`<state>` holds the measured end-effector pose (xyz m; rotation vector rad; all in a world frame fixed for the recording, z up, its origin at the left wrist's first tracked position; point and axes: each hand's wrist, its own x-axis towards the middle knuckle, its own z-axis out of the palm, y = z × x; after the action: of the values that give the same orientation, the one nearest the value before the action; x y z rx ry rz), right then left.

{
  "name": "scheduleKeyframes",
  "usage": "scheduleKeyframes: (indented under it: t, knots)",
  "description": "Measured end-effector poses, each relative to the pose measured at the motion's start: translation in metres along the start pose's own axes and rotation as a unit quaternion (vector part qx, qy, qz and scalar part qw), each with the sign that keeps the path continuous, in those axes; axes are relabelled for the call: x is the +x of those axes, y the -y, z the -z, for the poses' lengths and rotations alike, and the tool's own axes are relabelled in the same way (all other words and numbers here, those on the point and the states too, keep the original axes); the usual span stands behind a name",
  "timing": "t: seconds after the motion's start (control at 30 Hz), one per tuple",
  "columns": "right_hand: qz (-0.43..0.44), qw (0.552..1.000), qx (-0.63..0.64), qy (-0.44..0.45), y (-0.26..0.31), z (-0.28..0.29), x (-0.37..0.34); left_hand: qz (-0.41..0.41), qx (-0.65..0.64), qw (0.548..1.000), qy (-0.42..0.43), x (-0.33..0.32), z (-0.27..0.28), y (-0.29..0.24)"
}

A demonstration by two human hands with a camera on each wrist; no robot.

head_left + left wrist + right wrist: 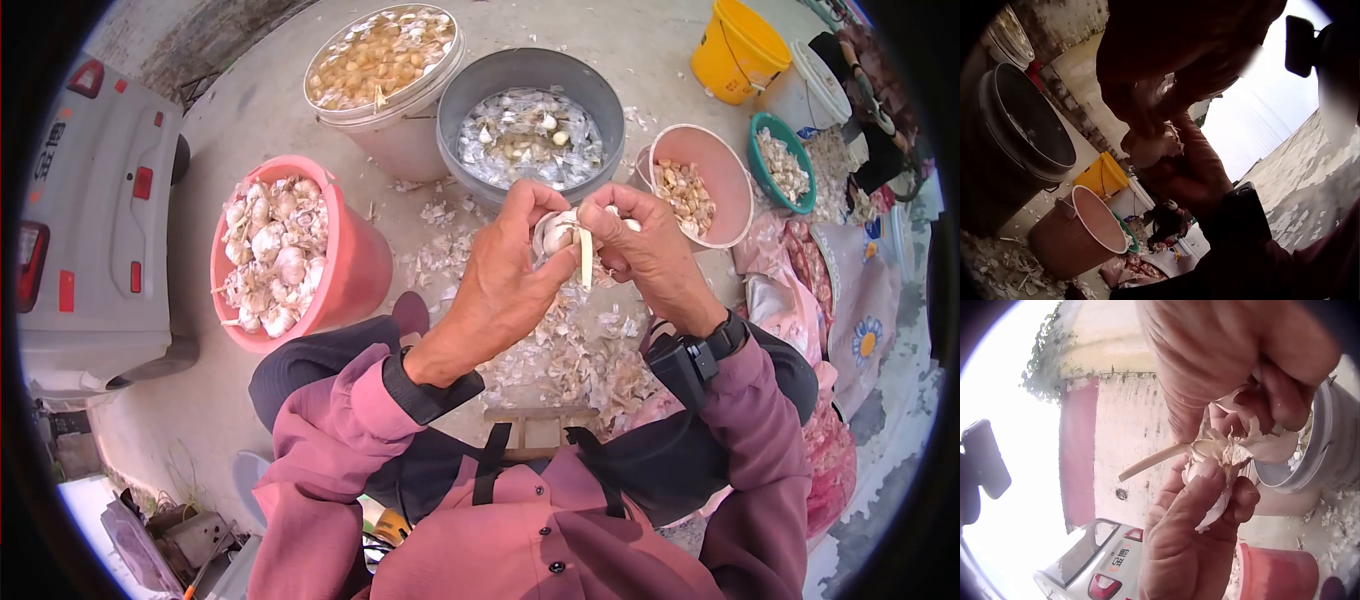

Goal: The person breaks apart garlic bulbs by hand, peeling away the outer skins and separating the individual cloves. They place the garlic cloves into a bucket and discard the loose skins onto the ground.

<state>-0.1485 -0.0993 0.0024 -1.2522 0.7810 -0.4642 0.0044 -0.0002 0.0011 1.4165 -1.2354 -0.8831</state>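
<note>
In front of the chest, both hands work on one garlic bulb, partly broken apart, with papery skin peeling from it. Its pale cut stalk sticks out between the fingers in the right wrist view. My left hand pinches one side of the bulb between thumb and fingers. From the other side my right hand grips it, thumb and fingertips curled at the base of the stalk. Dark bands circle both wrists. The left wrist view is dark, and the fingers hide much of the garlic.
To the left stands a pink bucket of whole bulbs. Ahead are a white bucket of cloves in water, a grey tub with water and skins, and a small pink bucket. Skins litter the ground. A van stands left.
</note>
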Motion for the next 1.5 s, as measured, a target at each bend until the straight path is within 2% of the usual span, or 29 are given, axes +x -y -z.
scheduleKeyframes:
  t: [0.07, 0.13, 0.2, 0.27, 0.5, 0.67, 0.77, 0.83, 0.93, 1.0, 1.07, 1.1, 1.23, 1.27, 1.37, 1.5]
  knots:
    - [-0.046, 0.996, 0.038, 0.067, 0.004, 0.004, 0.000, 0.030, -0.015, 0.999, 0.016, 0.001, 0.005, 0.000]
    - [-0.062, 0.994, 0.044, 0.084, 0.004, 0.006, -0.002, 0.013, 0.022, 0.998, 0.052, -0.001, 0.008, 0.003]
    - [-0.082, 0.990, 0.050, 0.100, 0.002, 0.006, -0.002, -0.005, 0.022, 0.999, 0.042, -0.003, 0.008, 0.003]
    - [-0.125, 0.976, 0.110, 0.141, 0.001, 0.007, 0.000, -0.029, 0.023, 0.999, 0.033, -0.003, 0.009, -0.003]
    - [-0.123, 0.980, 0.113, 0.105, 0.001, -0.002, -0.006, -0.060, 0.064, 0.996, 0.032, -0.005, 0.011, -0.002]
    - [-0.054, 0.988, 0.116, 0.089, -0.003, -0.003, -0.007, -0.087, 0.104, 0.990, 0.036, -0.003, 0.011, -0.006]
    - [0.000, 0.998, 0.054, 0.044, -0.005, -0.007, -0.012, -0.065, -0.012, 0.998, -0.021, -0.004, 0.003, -0.001]
    - [0.022, 0.999, 0.014, 0.021, -0.007, -0.008, -0.012, -0.072, -0.018, 0.997, -0.028, -0.002, 0.002, 0.004]
    - [0.049, 0.999, 0.018, -0.009, -0.011, -0.008, -0.012, -0.057, -0.035, 0.997, -0.031, 0.000, 0.000, 0.009]
    - [0.032, 0.999, 0.039, 0.001, -0.017, -0.006, -0.011, -0.020, -0.053, 0.998, -0.027, -0.004, -0.005, 0.008]
    - [-0.007, 0.986, 0.163, -0.016, -0.011, -0.011, -0.007, 0.047, -0.213, 0.976, -0.019, 0.003, -0.003, -0.006]
    - [-0.006, 0.976, 0.214, 0.041, -0.015, -0.004, -0.004, 0.033, -0.205, 0.978, -0.001, 0.004, 0.000, -0.006]
    - [-0.062, 0.943, 0.319, 0.077, -0.009, 0.002, -0.004, 0.014, -0.299, 0.954, 0.020, 0.006, 0.002, 0.010]
    - [-0.049, 0.944, 0.314, 0.086, -0.008, 0.004, -0.002, -0.002, -0.292, 0.956, 0.019, 0.006, 0.002, 0.010]
    - [-0.048, 0.951, 0.298, 0.070, -0.007, 0.008, 0.001, 0.092, -0.406, 0.909, 0.001, 0.003, 0.001, 0.005]
    - [-0.042, 0.946, 0.314, 0.075, -0.008, 0.007, -0.001, 0.106, -0.403, 0.909, -0.014, 0.001, 0.004, 0.003]
